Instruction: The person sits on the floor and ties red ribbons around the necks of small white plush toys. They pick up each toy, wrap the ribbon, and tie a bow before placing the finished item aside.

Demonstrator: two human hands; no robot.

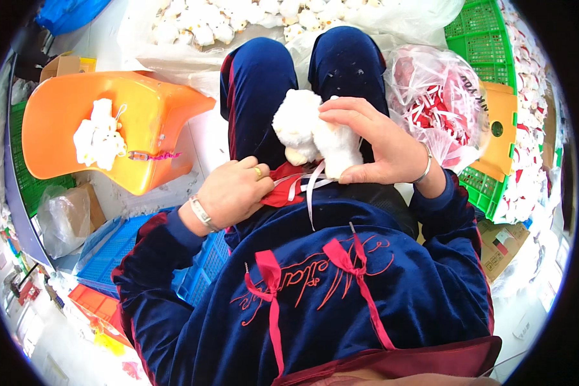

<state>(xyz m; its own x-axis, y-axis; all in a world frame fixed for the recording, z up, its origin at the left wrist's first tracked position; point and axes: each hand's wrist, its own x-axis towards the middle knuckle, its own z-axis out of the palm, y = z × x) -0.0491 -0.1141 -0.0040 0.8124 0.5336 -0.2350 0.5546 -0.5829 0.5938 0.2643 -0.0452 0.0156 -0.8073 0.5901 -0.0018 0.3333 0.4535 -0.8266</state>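
Over my lap, my right hand (383, 145) is closed round a small white plush toy (338, 145), thumb at its lower end and fingers over its upper side. The toy's rounded head points to the left. My left hand (235, 193) is closed with curled fingers on the edge of a red cloth piece (286, 193) with thin white ribbons. This cloth lies on my lap just below the toy. One ribbon (310, 199) hangs down over my jacket. The toy partly hides the cloth, and my left fingertips cannot be seen.
An orange plastic stool (55, 128) at left bears white plush pieces (100, 138) and a small pink-handled tool (154, 156). A clear bag (437, 103) of red-and-white ribboned pieces sits at right beside a green crate (482, 38). Many white plush toys (206, 22) lie on plastic sheeting ahead.
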